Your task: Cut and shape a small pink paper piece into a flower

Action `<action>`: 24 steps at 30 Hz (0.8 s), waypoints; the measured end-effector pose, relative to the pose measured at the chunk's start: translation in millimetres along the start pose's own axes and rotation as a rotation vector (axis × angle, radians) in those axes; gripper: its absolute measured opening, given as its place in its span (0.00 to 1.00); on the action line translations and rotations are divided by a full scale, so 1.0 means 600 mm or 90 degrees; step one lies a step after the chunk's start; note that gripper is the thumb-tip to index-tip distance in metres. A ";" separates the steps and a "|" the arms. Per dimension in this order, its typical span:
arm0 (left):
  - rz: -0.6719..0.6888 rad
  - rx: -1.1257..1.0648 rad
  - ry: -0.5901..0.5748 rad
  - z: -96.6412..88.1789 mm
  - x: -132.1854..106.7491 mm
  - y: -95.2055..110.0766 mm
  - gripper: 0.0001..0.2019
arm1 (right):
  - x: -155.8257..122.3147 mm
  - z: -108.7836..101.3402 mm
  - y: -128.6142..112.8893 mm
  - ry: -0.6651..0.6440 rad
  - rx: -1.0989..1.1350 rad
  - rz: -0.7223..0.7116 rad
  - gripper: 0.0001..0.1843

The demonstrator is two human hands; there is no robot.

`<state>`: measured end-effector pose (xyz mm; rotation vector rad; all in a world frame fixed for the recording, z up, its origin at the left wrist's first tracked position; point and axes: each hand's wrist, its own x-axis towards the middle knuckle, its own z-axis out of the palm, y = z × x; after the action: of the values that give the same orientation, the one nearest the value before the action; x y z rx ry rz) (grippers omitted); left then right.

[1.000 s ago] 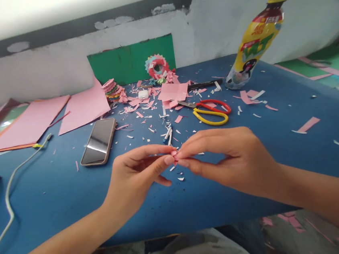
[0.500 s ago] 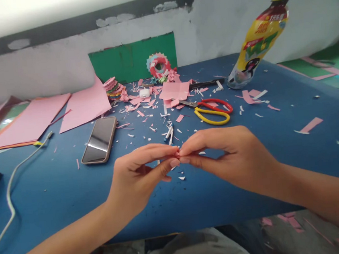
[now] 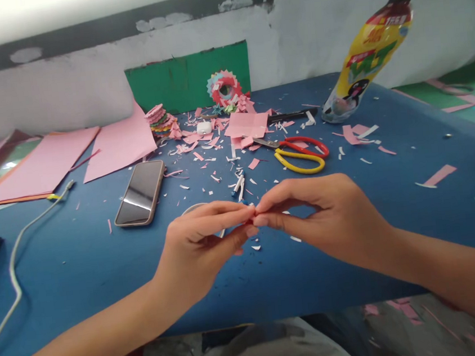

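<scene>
Over the middle of the blue table (image 3: 83, 285), my left hand (image 3: 200, 247) and my right hand (image 3: 332, 210) meet fingertip to fingertip. Both pinch a tiny piece of pink paper (image 3: 254, 217), thumbs below and forefingers above. Most of the paper is hidden by the fingers, so its shape cannot be made out. Just beyond the fingertips lie small white and blue rolled bits (image 3: 240, 184). Scissors (image 3: 279, 153) with red and yellow handles rest beyond my right hand. A pale rounded object (image 3: 193, 207) shows partly behind my left hand.
A phone (image 3: 141, 194) and white cable (image 3: 15, 263) lie left, pink sheets (image 3: 40, 162) behind them. Stacked folded paper (image 3: 158, 118), a white case (image 3: 204, 127) and a paper ring (image 3: 233, 85) stand before a green board (image 3: 168, 86). A bottle (image 3: 367, 57) stands right. Paper scraps are scattered about.
Both hands stay pinched on the pink paper, with the fingers shifting slightly. The whole view has moved a little.
</scene>
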<state>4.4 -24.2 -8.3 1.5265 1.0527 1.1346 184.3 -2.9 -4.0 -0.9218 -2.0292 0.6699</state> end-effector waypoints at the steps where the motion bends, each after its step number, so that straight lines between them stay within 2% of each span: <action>1: -0.016 -0.008 -0.006 0.000 0.000 0.001 0.12 | 0.001 0.000 0.001 -0.004 0.006 0.008 0.01; 5: -0.113 -0.062 -0.041 -0.003 0.003 0.007 0.08 | 0.005 -0.003 0.005 -0.015 0.026 0.034 0.02; 12: -0.234 -0.126 -0.067 -0.008 0.008 0.006 0.08 | 0.005 -0.001 0.009 -0.039 0.052 0.074 0.04; 19: -0.233 -0.070 -0.034 -0.008 0.012 0.007 0.05 | 0.005 0.005 0.010 -0.074 0.090 0.105 0.04; 24: -0.235 -0.075 -0.013 -0.008 0.012 0.011 0.07 | 0.003 0.005 0.005 -0.079 0.155 0.127 0.03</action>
<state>2.0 -17.9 0.3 1.1881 1.1740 0.9047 182.3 0.0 -7.2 -0.9637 -1.9225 1.0817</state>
